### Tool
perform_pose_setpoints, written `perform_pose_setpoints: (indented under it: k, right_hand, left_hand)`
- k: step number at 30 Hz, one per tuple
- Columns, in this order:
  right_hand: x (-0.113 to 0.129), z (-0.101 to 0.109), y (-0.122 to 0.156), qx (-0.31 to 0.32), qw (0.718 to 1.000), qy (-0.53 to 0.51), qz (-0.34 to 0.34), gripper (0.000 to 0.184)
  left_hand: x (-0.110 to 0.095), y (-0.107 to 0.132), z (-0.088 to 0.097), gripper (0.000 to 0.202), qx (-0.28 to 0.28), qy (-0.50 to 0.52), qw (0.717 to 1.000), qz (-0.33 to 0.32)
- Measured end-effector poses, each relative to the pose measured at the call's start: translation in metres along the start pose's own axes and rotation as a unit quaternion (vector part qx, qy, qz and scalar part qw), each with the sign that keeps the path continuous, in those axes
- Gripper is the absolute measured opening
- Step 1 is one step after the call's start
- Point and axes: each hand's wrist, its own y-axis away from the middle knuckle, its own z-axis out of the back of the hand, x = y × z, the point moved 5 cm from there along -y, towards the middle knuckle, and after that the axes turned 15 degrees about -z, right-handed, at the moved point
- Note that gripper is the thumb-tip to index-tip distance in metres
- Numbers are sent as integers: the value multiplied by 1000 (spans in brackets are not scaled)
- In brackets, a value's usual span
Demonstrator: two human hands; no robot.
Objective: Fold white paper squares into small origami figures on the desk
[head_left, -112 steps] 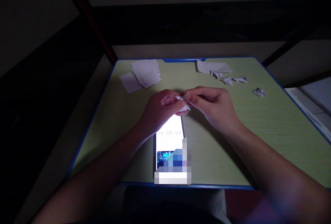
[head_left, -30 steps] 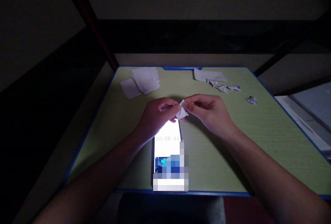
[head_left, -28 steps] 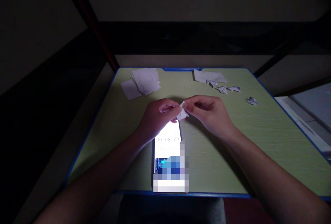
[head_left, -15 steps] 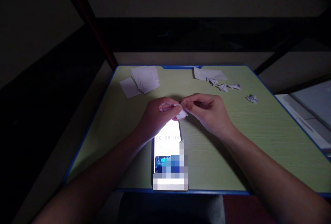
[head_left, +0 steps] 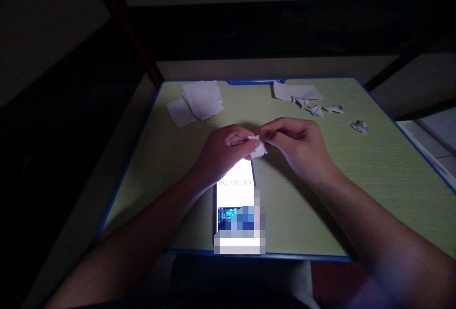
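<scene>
Between my two hands, just above the top end of a lit phone, is a small folded piece of white paper. My left hand pinches it from the left, the thumb lying across its face. From the right, my right hand has thumb and forefinger pressed together at the paper's upper edge. The fingers hide part of the folds. On the phone's bright screen a timer reads 00:08:04, and its lower part is blurred out.
A stack of paper sheets lies at the back left of the green table. At the back right are a loose sheet, several small folded paper pieces and a crumpled one. Boards or papers stand beyond the right edge.
The view has tilted and shifted slightly, so the table appears higher and further right. Both hands still hold the folded paper, and the right fingers have moved slightly off its face. The timer advanced one second.
</scene>
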Motion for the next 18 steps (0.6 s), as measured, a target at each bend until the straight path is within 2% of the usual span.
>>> perform_pose_setpoints:
  k: [12, 18]
  right_hand:
    - [2, 0, 1, -3, 1000, 13, 15, 5]
    - [1, 3, -2, -3, 1000, -9, 18, 8]
  left_hand:
    - [0, 0, 0, 15, 2, 11, 1000, 12]
    - [-3, 1, 0, 18, 5, 14, 999, 48]
